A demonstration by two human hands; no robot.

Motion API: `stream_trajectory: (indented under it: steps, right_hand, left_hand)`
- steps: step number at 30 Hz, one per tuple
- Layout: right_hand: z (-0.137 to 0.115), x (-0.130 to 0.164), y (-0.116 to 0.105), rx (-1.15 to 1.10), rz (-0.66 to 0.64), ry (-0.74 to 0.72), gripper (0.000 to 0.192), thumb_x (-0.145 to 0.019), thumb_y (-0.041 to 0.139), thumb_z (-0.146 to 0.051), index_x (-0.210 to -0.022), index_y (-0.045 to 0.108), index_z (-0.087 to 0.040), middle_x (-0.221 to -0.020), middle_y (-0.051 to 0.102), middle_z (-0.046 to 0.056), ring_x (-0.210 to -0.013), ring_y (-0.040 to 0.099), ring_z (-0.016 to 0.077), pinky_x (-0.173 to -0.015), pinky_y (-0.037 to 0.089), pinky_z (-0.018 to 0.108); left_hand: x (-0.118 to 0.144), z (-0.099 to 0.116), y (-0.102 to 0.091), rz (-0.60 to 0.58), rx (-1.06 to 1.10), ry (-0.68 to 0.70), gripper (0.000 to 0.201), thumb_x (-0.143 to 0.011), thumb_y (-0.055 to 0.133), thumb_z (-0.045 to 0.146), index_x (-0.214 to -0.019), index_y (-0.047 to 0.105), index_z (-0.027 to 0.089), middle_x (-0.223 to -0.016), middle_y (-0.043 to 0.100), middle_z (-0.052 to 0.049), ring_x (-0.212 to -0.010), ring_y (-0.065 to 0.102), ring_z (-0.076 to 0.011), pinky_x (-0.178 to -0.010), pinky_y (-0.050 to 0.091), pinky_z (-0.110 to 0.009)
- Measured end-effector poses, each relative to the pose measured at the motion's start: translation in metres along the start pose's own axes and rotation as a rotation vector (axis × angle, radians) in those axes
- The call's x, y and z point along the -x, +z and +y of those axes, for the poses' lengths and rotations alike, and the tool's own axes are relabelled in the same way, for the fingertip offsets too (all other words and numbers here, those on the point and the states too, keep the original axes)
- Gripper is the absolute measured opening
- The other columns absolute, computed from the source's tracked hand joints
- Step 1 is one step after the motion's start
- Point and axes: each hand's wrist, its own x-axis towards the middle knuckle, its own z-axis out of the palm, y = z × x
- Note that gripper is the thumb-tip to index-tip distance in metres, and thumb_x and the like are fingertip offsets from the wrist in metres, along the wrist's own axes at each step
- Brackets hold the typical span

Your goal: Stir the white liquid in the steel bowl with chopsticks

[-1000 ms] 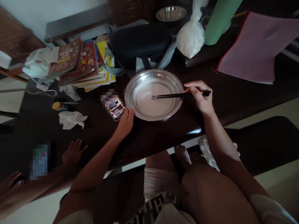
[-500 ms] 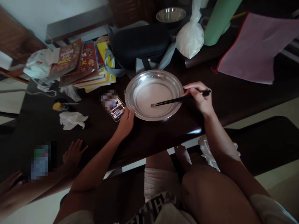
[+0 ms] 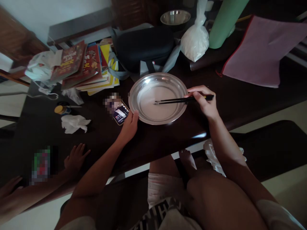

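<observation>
A wide steel basin (image 3: pixel 134 108) with whitish liquid (image 3: pixel 157 92) in it rests on the dark table. My left hand (image 3: pixel 130 126) grips the basin's rim at its near left, thumb on top. In my right hand (image 3: pixel 203 100) is a pair of black chopsticks (image 3: pixel 177 101), held across the basin's right rim. Their tips are at the surface of the liquid near the middle. A lit smartphone (image 3: pixel 121 113) lies just left of the basin, beside my left hand.
Behind the basin sit a black case (image 3: pixel 144 44), a knotted bag of white powder (image 3: pixel 195 43) and a steel bowl (image 3: pixel 175 17). Books (image 3: pixel 79 64), crumpled tissue (image 3: pixel 74 123) and a small jar (image 3: pixel 61 110) are at left. Another person's hand (image 3: pixel 75 158) lies on the table there. A pink cloth bag (image 3: pixel 259 54) is at right.
The chopsticks' tips have swung slightly away from me within the liquid, and my right hand has shifted a little left. The phone's picture has changed. My left hand stays on the rim.
</observation>
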Motion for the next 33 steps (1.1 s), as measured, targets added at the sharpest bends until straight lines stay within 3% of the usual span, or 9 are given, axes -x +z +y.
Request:
stream_trajectory:
  steps: [3, 8, 13, 18, 23, 29, 33]
  right_hand:
    - [0.0006, -0.0004, -0.001, 0.007, 0.064, -0.007, 0.025, -0.089, 0.059, -0.047, -0.094, 0.072, -0.026, -0.074, 0.073, -0.001, -0.07, 0.073, 0.0146, -0.07, 0.059, 0.03]
    - [-0.0011, -0.0012, 0.0001, 0.048, 0.001, -0.002, 0.024, -0.087, 0.062, -0.046, -0.095, 0.073, -0.026, -0.082, 0.074, -0.001, -0.075, 0.074, 0.015, -0.073, 0.059, 0.03]
    - [0.0012, -0.0019, -0.0011, 0.025, 0.133, -0.025, 0.028, -0.089, 0.058, -0.05, -0.096, 0.072, -0.027, -0.068, 0.072, -0.002, -0.066, 0.072, 0.0146, -0.066, 0.059, 0.03]
    - [-0.0008, -0.0009, 0.0002, 0.046, 0.017, 0.015, 0.027, -0.087, 0.062, -0.049, -0.095, 0.072, -0.026, -0.078, 0.074, -0.001, -0.073, 0.074, 0.0149, -0.072, 0.059, 0.03]
    - [-0.0001, -0.0016, -0.0007, 0.017, 0.121, -0.023, 0.027, -0.089, 0.058, -0.048, -0.095, 0.072, -0.025, -0.07, 0.071, -0.002, -0.069, 0.073, 0.0145, -0.068, 0.059, 0.029]
    - [0.0, -0.0005, 0.0, 0.056, 0.022, 0.007, 0.027, -0.086, 0.062, -0.049, -0.095, 0.072, -0.025, -0.08, 0.073, -0.001, -0.074, 0.074, 0.0151, -0.072, 0.059, 0.03]
    - [0.0002, -0.001, -0.0005, 0.019, 0.111, -0.028, 0.026, -0.089, 0.059, -0.047, -0.096, 0.071, -0.026, -0.073, 0.071, -0.002, -0.07, 0.073, 0.0138, -0.07, 0.059, 0.029]
  left_hand:
    - [0.0, 0.0002, -0.0005, -0.012, -0.014, 0.007, 0.054, -0.095, 0.041, 0.055, -0.13, 0.055, 0.016, -0.133, 0.06, -0.012, -0.141, 0.04, -0.0261, -0.122, 0.023, -0.049]
    - [0.0005, -0.0028, -0.0016, -0.013, -0.013, -0.005, 0.054, -0.095, 0.041, 0.054, -0.132, 0.053, 0.017, -0.133, 0.06, -0.012, -0.139, 0.043, -0.0266, -0.12, 0.026, -0.051]
    - [0.0003, -0.005, -0.0018, -0.012, -0.025, 0.005, 0.051, -0.096, 0.04, 0.052, -0.129, 0.055, 0.016, -0.13, 0.061, -0.012, -0.138, 0.044, -0.0267, -0.12, 0.027, -0.052]
    - [-0.0006, -0.0044, -0.0012, -0.008, -0.024, 0.009, 0.049, -0.096, 0.04, 0.049, -0.13, 0.055, 0.017, -0.131, 0.061, -0.012, -0.137, 0.045, -0.0256, -0.12, 0.027, -0.05]
    - [-0.0008, -0.0012, -0.0007, -0.02, -0.033, 0.019, 0.051, -0.096, 0.039, 0.052, -0.13, 0.055, 0.017, -0.13, 0.061, -0.011, -0.137, 0.045, -0.0246, -0.121, 0.024, -0.049]
    - [0.0, -0.0014, -0.0013, -0.021, -0.019, 0.025, 0.053, -0.095, 0.041, 0.054, -0.131, 0.055, 0.017, -0.132, 0.06, -0.011, -0.138, 0.043, -0.0253, -0.121, 0.024, -0.049]
    - [-0.0001, -0.0026, -0.0012, -0.02, -0.008, 0.024, 0.054, -0.095, 0.041, 0.055, -0.131, 0.054, 0.017, -0.134, 0.059, -0.011, -0.14, 0.041, -0.0248, -0.122, 0.023, -0.048]
